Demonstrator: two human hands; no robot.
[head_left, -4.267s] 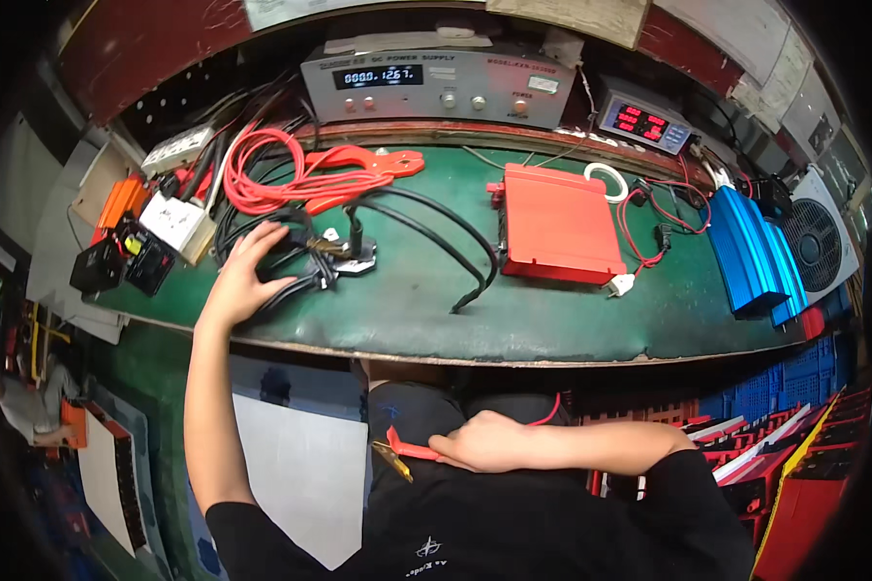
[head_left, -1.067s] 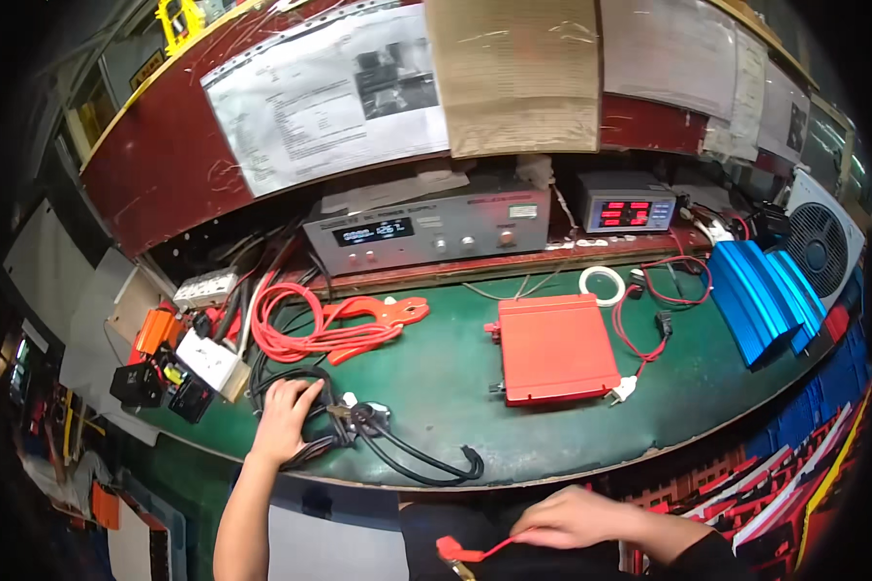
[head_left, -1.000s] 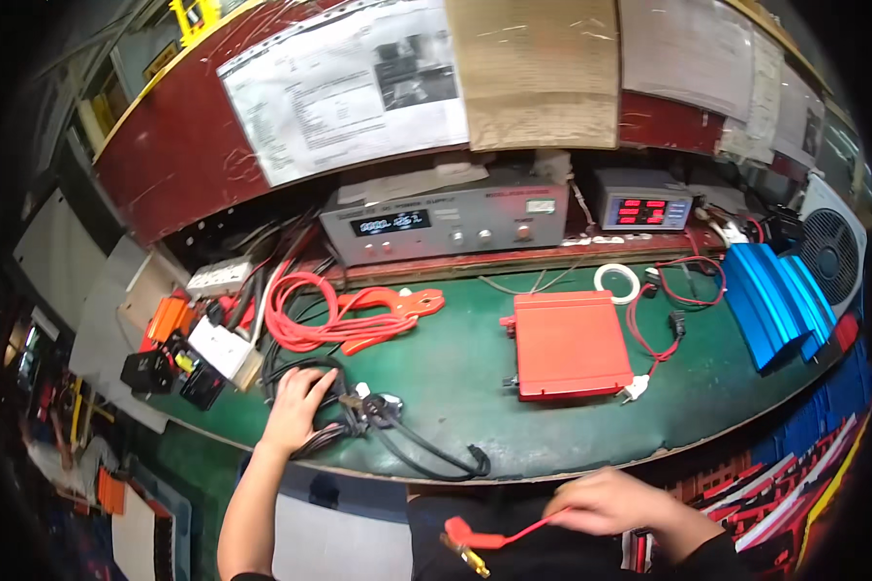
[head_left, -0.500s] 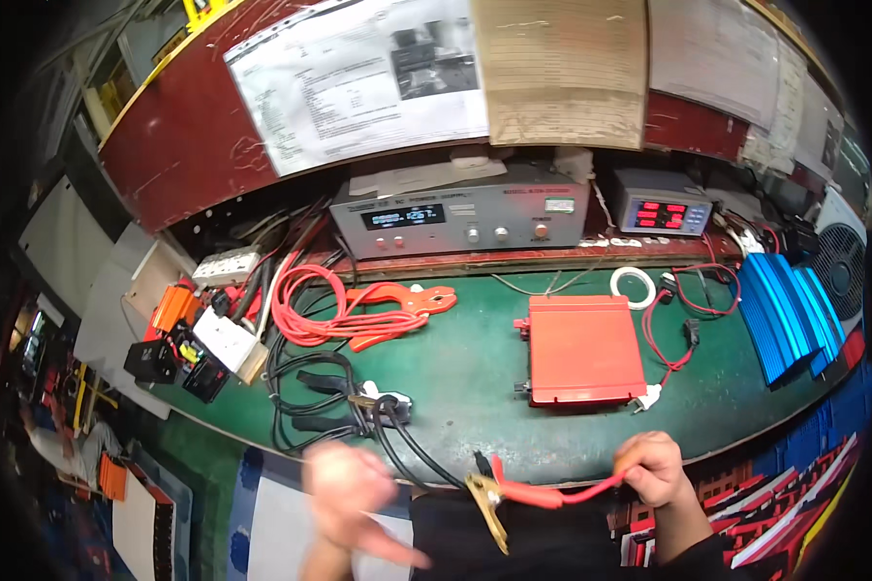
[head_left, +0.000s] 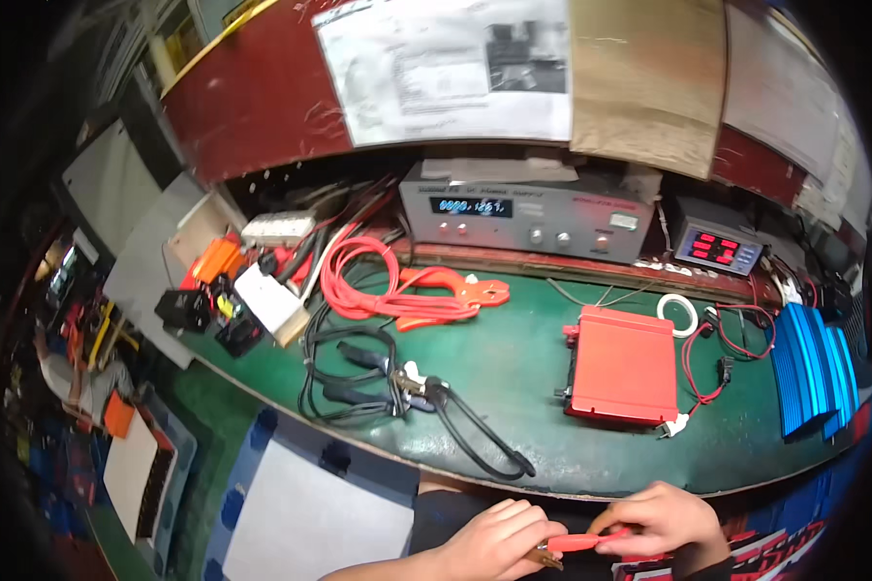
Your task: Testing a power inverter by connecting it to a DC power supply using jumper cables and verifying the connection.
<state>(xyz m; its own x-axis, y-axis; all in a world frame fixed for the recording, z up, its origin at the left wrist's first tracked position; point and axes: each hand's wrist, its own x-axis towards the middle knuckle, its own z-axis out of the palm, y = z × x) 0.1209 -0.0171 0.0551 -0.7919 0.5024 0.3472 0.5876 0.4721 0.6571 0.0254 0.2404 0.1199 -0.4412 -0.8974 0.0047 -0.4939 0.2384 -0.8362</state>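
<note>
Below the bench's front edge I hold a brass clamp with red sleeves (head_left: 574, 542) in both hands. My left hand (head_left: 502, 540) is closed round its brass end, hiding most of the jaws. My right hand (head_left: 661, 523) grips the red sleeve and cable end. On the bench beyond lies a black cable (head_left: 480, 436), its loop reaching the front edge. Black-handled clamps (head_left: 363, 373) rest near that cable. To their rear is a coiled red cable (head_left: 354, 281) with a large orange-red clamp (head_left: 455, 295). A red metal box (head_left: 622, 366) sits farther right.
A grey power supply (head_left: 523, 213) and a small meter with red digits (head_left: 715, 247) stand along the back. At the right are blue finned housings (head_left: 804, 373) and a white ring (head_left: 677, 315). A white power strip (head_left: 279, 229) lies at left. A person sits far left.
My left hand, blurred and apart before, is now closed on the brass clamp. The clamp has come away from the black cable, which now lies on the bench. The view has shifted.
</note>
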